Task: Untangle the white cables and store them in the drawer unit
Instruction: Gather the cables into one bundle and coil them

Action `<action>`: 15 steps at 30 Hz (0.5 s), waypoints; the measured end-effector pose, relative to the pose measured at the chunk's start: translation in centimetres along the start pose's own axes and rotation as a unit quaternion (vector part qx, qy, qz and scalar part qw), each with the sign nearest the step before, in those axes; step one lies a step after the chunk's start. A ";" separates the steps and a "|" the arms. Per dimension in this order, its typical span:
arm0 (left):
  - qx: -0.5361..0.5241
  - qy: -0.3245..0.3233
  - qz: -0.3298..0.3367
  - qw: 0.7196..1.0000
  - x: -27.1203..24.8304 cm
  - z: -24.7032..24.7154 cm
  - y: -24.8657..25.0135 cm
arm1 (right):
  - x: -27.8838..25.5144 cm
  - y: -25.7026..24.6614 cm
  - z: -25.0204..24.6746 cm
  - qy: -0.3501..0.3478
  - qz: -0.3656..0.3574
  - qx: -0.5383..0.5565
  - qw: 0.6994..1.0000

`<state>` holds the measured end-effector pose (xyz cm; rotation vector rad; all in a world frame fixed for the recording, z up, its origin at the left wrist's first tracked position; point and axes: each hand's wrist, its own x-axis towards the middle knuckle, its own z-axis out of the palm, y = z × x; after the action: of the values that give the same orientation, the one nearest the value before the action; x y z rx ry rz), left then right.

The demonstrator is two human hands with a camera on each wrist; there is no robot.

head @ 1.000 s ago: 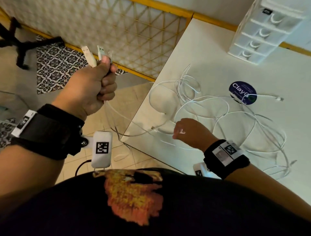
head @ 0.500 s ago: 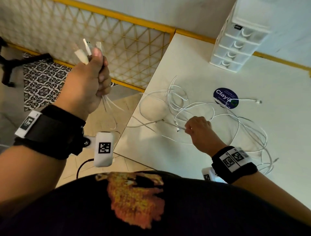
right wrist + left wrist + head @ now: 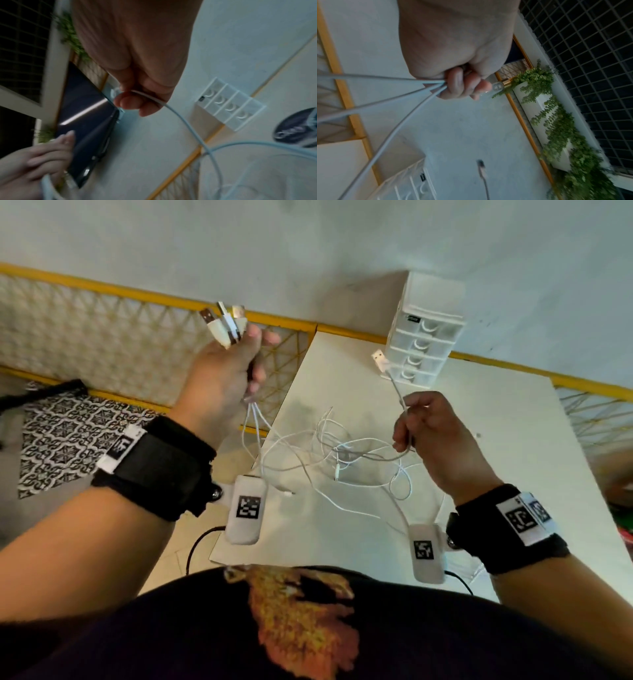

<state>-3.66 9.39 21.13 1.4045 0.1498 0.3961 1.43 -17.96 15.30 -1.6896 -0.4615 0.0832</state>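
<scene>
We are partway through untangling. Our left hand (image 3: 224, 378) grips three plug ends, fingers curled round them, raised left of the drawer unit (image 3: 426, 337). Our right hand (image 3: 435, 436) pinches a fourth cable just in front of the unit. The white cables (image 3: 329, 450) lie knotted on the table (image 3: 496, 419) below the unit; nothing looks stored. The drawers' contents are unclear and both wrist views are blurred.

Patterned rug (image 3: 68, 436) on floor; trailing green plants (image 3: 556, 121) by wall.
</scene>
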 end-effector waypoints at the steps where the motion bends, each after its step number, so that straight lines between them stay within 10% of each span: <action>1: -0.002 -0.016 0.000 1.000 -0.2 1.3 0.1 | 0.3 -1.1 0.4 -0.018 -0.011 0.005 1.000; 7: -0.045 -0.150 -0.027 0.987 -0.4 8.7 2.6 | 2.7 -6.2 1.2 -0.045 -0.027 0.041 0.998; 15: -0.014 -0.135 0.031 0.990 -1.0 14.5 6.2 | 4.6 -9.3 -1.7 -0.124 -0.026 0.073 0.989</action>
<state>-0.92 -3.70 29.51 1.4230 -0.1197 0.2551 3.83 -17.04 25.51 -1.5282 -0.6682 0.2857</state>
